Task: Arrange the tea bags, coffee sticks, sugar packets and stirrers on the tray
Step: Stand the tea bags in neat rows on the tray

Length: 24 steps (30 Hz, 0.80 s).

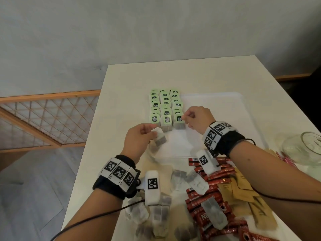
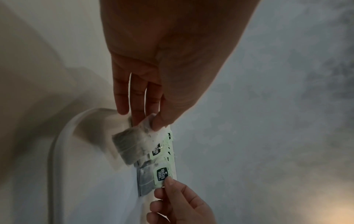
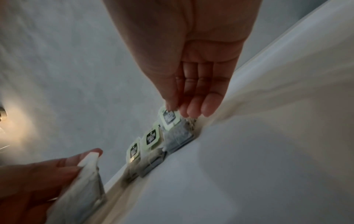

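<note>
Three rows of tea bags with green tags (image 1: 165,106) lie on the left part of the white tray (image 1: 225,108). My left hand (image 1: 139,136) pinches a loose tea bag (image 1: 159,138) (image 2: 132,144) by its top, just in front of the rows. My right hand (image 1: 194,119) pinches the green tag (image 1: 179,118) (image 3: 169,117) of the nearest bag in the right row. Loose tea bags (image 1: 156,214), red coffee sticks (image 1: 213,192) and brown sugar packets (image 1: 243,190) lie heaped on the table in front of the tray.
A glass jar (image 1: 304,146) lies on its side at the right, with pink stirrers (image 1: 284,158) beside it. The white table's left edge (image 1: 90,145) drops to the floor beside a wooden lattice panel (image 1: 46,119).
</note>
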Tool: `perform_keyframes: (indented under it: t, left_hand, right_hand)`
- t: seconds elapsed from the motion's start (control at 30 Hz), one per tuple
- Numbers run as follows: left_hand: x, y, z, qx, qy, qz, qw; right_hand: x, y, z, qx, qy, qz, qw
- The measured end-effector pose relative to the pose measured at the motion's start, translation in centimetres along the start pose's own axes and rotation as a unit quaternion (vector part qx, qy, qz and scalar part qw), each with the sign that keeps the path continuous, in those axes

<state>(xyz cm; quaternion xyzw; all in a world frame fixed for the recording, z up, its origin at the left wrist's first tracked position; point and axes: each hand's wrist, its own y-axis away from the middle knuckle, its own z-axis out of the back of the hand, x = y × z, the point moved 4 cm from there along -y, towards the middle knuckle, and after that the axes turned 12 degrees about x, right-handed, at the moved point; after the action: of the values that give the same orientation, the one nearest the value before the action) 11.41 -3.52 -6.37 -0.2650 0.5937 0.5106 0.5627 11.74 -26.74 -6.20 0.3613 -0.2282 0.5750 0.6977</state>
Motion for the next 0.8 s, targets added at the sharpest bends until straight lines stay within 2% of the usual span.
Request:
perform_keyframes:
  t: [0.23,0.37,0.43,0.53,0.57,0.7,0.8]
  left_hand:
    - [-0.2,-0.3,0.4,-0.007,0.009,0.0,1.0]
    - [-1.5,0.1,0.1,-0.001,-0.017,-0.037,0.999]
    - [-2.3,0.2,-0.3,0.002,-0.026,-0.056,0.998]
    - [-3.6,0.4,-1.0,0.01,-0.043,-0.082,0.996]
    - [-3.9,0.4,-1.1,0.005,-0.05,-0.09,0.995]
    - [-4.5,1.0,-1.2,-0.083,-0.167,-0.101,0.977]
    - [-4.2,1.9,-2.4,-0.055,-0.169,-0.083,0.981]
  right_hand:
    - [0.5,-0.2,-0.2,0.008,-0.016,-0.017,1.0]
    - [1.6,0.9,0.5,-0.009,0.004,0.021,1.0]
    - [2.7,1.8,0.4,0.024,-0.03,0.045,0.998]
    - [3.9,2.8,-0.6,0.124,-0.059,0.073,0.988]
    - [4.2,3.1,-0.7,0.138,-0.058,0.083,0.985]
    - [4.5,3.7,-0.7,0.086,-0.028,0.089,0.992]
    - [4.9,4.4,-1.0,0.048,0.001,0.103,0.994]
